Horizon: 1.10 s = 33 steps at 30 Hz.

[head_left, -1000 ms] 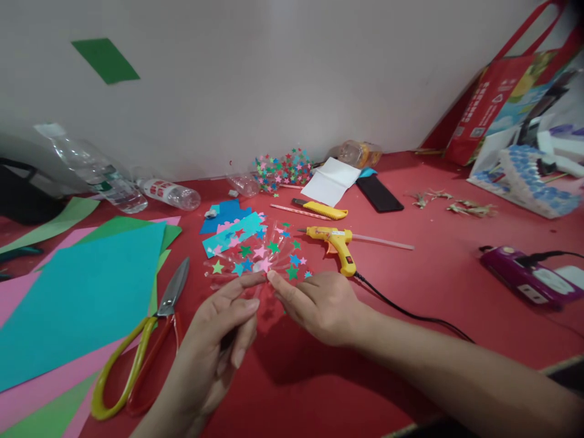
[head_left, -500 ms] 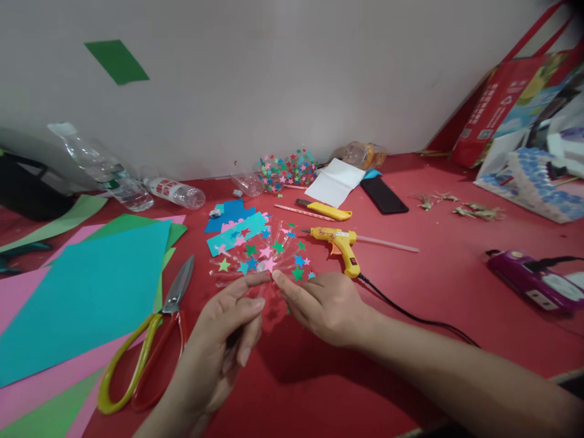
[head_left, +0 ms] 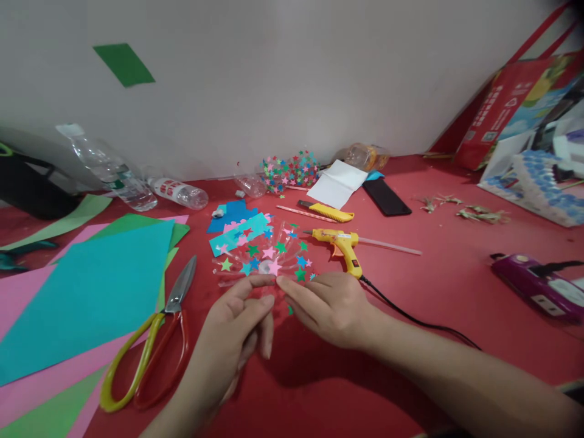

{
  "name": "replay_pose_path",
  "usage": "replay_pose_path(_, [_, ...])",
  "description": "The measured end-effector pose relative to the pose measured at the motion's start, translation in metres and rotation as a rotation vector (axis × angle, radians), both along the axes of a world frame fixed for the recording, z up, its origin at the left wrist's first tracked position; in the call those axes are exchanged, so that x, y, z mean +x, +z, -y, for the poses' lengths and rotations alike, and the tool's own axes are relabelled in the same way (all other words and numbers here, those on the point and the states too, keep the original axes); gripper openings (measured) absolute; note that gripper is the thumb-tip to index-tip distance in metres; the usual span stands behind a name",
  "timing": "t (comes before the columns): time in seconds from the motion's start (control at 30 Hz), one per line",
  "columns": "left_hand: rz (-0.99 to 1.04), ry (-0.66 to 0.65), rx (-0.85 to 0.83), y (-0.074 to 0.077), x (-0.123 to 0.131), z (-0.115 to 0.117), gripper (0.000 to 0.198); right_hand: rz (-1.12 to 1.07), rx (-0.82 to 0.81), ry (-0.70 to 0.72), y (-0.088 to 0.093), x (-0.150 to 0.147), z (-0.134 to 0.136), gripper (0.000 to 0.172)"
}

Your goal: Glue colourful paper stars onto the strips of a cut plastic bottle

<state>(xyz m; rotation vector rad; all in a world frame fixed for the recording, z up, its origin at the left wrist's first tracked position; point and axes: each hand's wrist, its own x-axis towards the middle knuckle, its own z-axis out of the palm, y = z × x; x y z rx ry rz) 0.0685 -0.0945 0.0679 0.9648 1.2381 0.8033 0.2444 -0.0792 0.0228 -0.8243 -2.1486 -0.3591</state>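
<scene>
Sheets of coloured paper (head_left: 91,292) lie overlapped toward the left edge of the red desk (head_left: 456,304), a turquoise one uppermost. Behind them, a large clear bottle (head_left: 119,182) and a smaller bottle (head_left: 176,193) with a red-and-white label are near the far edge. Beside the paper lie scissors (head_left: 173,303) with one yellow and one red handle, blades toward the far edge. The left hand (head_left: 235,334) reaches in from the near edge, index finger extended, thumb apart from it, the other fingers curled. Its index fingertip is at the near side of a clear plastic piece (head_left: 268,251) dotted with paper stars, mid-desk. The right hand (head_left: 335,310) points its index finger to the same spot, the other fingers folded; I cannot tell whether either pinches anything. Beyond it lies a yellow glue gun (head_left: 340,239), then a black phone (head_left: 387,196) nearer the far edge. A purple power strip (head_left: 529,283) lies toward the right edge.
</scene>
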Motion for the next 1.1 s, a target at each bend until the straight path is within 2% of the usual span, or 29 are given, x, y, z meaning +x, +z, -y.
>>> replay_pose_path(0.13, [-0.058, -0.016, 0.054, -0.003, 0.001, 0.0, 0.041, -0.171, -0.228, -0.022, 0.005, -0.003, 0.002, 0.024])
replay_pose_path(0.33, [-0.174, -0.03, 0.132, -0.003, 0.003, 0.004, 0.031, -0.309, -0.547, -0.01, 0.009, -0.007, 0.005, 0.021])
replay_pose_path(0.47, [-0.223, -0.031, 0.154, -0.002, 0.002, 0.006, 0.03, -0.41, -0.683, 0.024, 0.012, -0.009, 0.003, 0.016])
replay_pose_path(0.8, [-0.288, -0.039, 0.235, -0.007, -0.001, 0.009, 0.044, -0.448, -0.782, 0.01, 0.015, -0.009, 0.001, 0.01])
replay_pose_path(0.97, [-0.349, -0.046, 0.404, -0.009, -0.003, 0.011, 0.045, -0.483, -0.817, 0.012, 0.016, -0.01, 0.0, 0.009])
replay_pose_path(1.1, [-0.4, -0.024, 0.551, -0.01, -0.006, 0.012, 0.037, -0.491, -0.822, -0.004, 0.016, -0.009, 0.0, 0.011])
